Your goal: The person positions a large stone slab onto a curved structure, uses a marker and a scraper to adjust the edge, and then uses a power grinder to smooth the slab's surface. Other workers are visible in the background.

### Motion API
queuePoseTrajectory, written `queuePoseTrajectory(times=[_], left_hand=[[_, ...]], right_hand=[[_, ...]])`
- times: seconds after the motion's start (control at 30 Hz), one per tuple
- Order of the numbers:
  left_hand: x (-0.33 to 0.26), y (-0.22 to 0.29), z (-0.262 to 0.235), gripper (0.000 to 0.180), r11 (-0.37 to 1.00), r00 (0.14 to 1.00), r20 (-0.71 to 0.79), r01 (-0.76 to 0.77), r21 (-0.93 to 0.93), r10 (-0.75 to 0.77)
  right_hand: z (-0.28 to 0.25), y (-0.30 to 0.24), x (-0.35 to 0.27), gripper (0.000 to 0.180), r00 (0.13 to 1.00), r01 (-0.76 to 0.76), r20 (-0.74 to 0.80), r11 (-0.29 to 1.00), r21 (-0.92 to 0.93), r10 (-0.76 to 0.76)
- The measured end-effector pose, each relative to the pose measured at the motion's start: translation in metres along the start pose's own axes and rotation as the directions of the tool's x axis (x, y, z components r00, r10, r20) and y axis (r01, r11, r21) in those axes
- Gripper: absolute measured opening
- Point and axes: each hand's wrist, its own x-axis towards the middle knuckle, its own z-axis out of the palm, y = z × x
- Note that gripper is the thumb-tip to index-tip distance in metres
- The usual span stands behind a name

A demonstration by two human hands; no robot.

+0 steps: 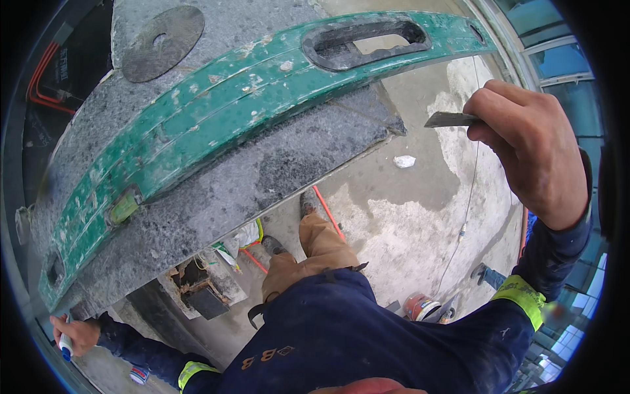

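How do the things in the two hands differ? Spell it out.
The right hand grips a flat grey metal blade, raised beside the end of the green spirit level; the left hand holds a white marker with a blue end, low by the level's other end. The blade points sideways toward the level; the marker points downward. The blade is thin and tapered; the marker is round. Both stick out from closed fists.

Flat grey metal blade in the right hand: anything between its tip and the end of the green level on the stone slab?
Nothing visible. The flat grey metal blade, pinched in the right hand, points toward the long green spirit level lying on the speckled grey stone slab; only open air over the floor lies between.
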Motion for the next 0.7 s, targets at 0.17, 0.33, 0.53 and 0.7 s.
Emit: queuePoseTrajectory(times=[0.17,0.33,0.53,0.7], left_hand=[[0.000,-0.005,0.001,0.024,0.994,0.998,-0.022,-0.058,-0.096,0.057],[0.000,-0.005,0.002,0.023,0.994,0.999,-0.025,-0.049,-0.102,0.047],[-0.002,0.001,0.004,0.023,0.996,0.997,-0.045,-0.058,-0.060,0.055],[-0.008,0.006,0.001,0.023,0.997,0.996,-0.062,-0.065,-0.046,0.062]], right_hand=[[0.014,-0.032,-0.009,0.016,0.988,-0.133,-0.080,0.991,0.019,0.134],[0.028,-0.034,-0.013,0.015,0.979,-0.170,-0.116,0.985,0.010,0.170],[0.034,-0.038,-0.010,0.015,0.977,-0.155,-0.145,0.988,0.024,0.156],[0.023,-0.012,0.001,0.015,0.998,-0.014,-0.059,0.992,0.129,0.022]])
